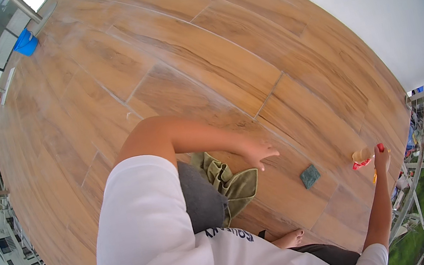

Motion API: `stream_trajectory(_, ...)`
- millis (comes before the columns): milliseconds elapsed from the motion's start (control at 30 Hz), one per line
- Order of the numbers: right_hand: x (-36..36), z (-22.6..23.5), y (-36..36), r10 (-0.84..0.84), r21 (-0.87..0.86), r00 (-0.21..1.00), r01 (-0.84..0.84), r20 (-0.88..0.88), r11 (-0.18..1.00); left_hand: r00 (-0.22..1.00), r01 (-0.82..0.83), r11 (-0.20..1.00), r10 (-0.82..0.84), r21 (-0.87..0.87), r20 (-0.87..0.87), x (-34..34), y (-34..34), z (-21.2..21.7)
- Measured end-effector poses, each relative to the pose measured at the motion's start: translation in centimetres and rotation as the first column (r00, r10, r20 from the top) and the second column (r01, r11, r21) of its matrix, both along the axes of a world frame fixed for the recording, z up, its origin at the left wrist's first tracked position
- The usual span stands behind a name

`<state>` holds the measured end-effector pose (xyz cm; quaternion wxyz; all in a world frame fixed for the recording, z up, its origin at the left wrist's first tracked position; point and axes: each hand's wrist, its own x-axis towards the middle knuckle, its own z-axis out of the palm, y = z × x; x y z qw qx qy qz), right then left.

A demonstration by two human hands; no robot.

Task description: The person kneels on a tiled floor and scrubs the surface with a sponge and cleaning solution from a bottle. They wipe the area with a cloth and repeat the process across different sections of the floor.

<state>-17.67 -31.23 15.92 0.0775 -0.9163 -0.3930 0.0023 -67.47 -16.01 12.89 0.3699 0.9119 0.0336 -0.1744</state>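
Here the person bends over a floor (175,54) of brown wood-look tiles. The left hand (258,152) hangs just above the floor with its fingers (269,153) spread wide and holding nothing. Just below and to the left of these fingers lies a crumpled olive-green cloth (232,181), partly under the person's grey knee; the fingers do not touch it. To the lower right of the left fingers, near but apart, a small square dark green scouring pad (310,176) lies flat on the floor.

The right hand (381,156) is further to the right, close to the edge of the floor. Its fingers are closed on something small with red, orange and yellowish parts (363,159); what kind of thing it is I cannot tell. Below the pad a bare foot (290,239) shows. Far from both hands, at the upper left, stands a blue bucket (26,42).
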Motion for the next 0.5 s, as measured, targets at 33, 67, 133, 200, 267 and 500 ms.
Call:
stream_trajectory(33, 0.0, 0.2, 0.7, 0.006, -0.015, 1.000, -0.006, 0.016, 1.000, 1.000, -0.027, 0.998, 0.027, -0.052, -0.001, -0.8, 0.2, -0.7)
stream_trajectory(67, -1.2, 0.2, 1.6, 0.032, -0.037, 0.999, -0.031, 0.035, 0.999, 0.999, -0.054, 0.993, 0.052, -0.107, -0.014, -1.7, 0.2, -1.4)
stream_trajectory(133, -5.3, 0.9, 3.3, 0.136, -0.009, 0.990, -0.135, 0.046, 0.991, 0.981, -0.192, 0.971, 0.185, -0.142, -0.066, -3.4, 0.6, -1.5)
stream_trajectory(200, -9.6, 2.3, 5.1, 0.299, 0.097, 0.950, -0.308, 0.093, 0.946, 0.956, -0.293, 0.948, 0.290, -0.120, -0.048, -3.4, 1.9, -1.4)
stream_trajectory(267, -14.8, 4.3, 7.3, 0.402, 0.155, 0.914, -0.405, 0.053, 0.901, 0.925, -0.377, 0.924, 0.379, -0.056, 0.026, -3.3, 3.3, -1.2)
stream_trajectory(500, -31.4, 4.7, 14.7, 0.603, 0.428, 0.741, -0.461, -0.297, 0.778, 0.678, -0.604, 0.784, 0.600, -0.142, 0.424, -0.8, 6.4, -1.5)
